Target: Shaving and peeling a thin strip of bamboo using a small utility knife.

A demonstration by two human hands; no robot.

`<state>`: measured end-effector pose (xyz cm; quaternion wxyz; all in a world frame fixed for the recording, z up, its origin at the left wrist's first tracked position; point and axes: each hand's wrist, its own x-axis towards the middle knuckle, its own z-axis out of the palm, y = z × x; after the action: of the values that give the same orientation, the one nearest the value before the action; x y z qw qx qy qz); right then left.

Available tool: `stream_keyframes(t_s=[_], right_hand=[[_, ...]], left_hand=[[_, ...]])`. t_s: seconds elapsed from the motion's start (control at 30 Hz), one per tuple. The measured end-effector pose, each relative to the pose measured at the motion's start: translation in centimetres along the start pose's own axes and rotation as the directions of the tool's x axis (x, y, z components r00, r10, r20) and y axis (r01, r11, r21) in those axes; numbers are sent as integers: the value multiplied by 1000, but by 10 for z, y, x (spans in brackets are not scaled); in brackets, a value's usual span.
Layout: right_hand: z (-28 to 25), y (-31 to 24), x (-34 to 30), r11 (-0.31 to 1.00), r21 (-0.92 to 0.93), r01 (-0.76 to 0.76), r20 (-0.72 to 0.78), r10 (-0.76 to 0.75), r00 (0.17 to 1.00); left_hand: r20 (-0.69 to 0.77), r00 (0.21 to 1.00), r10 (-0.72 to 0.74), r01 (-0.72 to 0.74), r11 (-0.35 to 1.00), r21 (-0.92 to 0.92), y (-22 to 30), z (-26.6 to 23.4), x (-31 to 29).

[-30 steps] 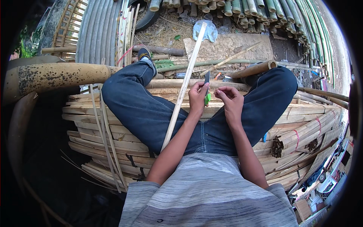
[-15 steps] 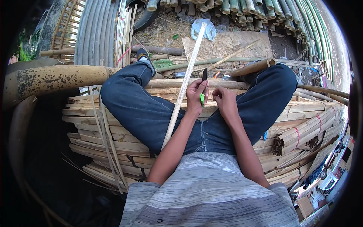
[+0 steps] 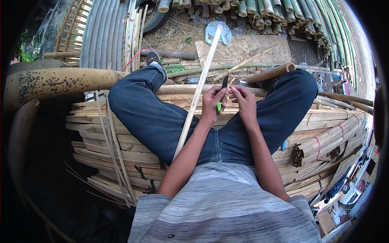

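My left hand (image 3: pixel 211 106) is closed around a knife with a dark blade (image 3: pixel 225 82) pointing away from me and a bright green end (image 3: pixel 219 107) showing below the fingers. Close beside the blade, my right hand (image 3: pixel 244 106) has its thumb and fingertips pinched together; whatever sits between them is too small to make out. A long pale bamboo strip (image 3: pixel 199 91) leans across my left thigh, just left of the knife hand, and touches neither set of fingers. Both hands hover between my spread knees.
I sit on stacked split bamboo slats (image 3: pixel 133 156). A thick spotted bamboo pole (image 3: pixel 69 87) lies by my left knee. Ahead are a cardboard sheet (image 3: pixel 259 50), a blue plastic bag (image 3: pixel 218 32), a tire (image 3: pixel 157 22) and piled green bamboo poles (image 3: pixel 275 12). Bundled slats (image 3: pixel 324 143) lie right.
My right hand has moved slightly forward, its fingertips now up beside the blade. The knife in my left hand has shifted a little right and nearer. The bamboo strip has hardly moved.
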<state>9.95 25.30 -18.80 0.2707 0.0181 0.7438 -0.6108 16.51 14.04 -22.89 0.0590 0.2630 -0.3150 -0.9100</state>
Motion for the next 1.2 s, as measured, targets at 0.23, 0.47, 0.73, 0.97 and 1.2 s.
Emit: stream_keyframes(t_s=[0.23, 0.47, 0.73, 0.97, 1.2], right_hand=[[-6, -2, -1, 992, 99, -77, 91, 68, 994], [-6, 3, 2, 986, 160, -44, 5, 43, 999], [-5, -3, 0, 945, 314, 90, -202, -26, 979], [-6, 11, 3, 992, 96, 76, -109, -66, 992], [0, 2, -1, 996, -33, 87, -118, -90, 989]], left_hand=[[17, 1000, -9, 8, 998, 57, 0, 1, -1], [-53, 998, 19, -18, 999, 30, 2, 9, -1], [-75, 997, 19, -19, 1000, 1, 2, 1, 2], [-35, 999, -17, 19, 998, 53, 4, 7, -1], [-43, 999, -12, 18, 988, 155, 4, 4, -1]])
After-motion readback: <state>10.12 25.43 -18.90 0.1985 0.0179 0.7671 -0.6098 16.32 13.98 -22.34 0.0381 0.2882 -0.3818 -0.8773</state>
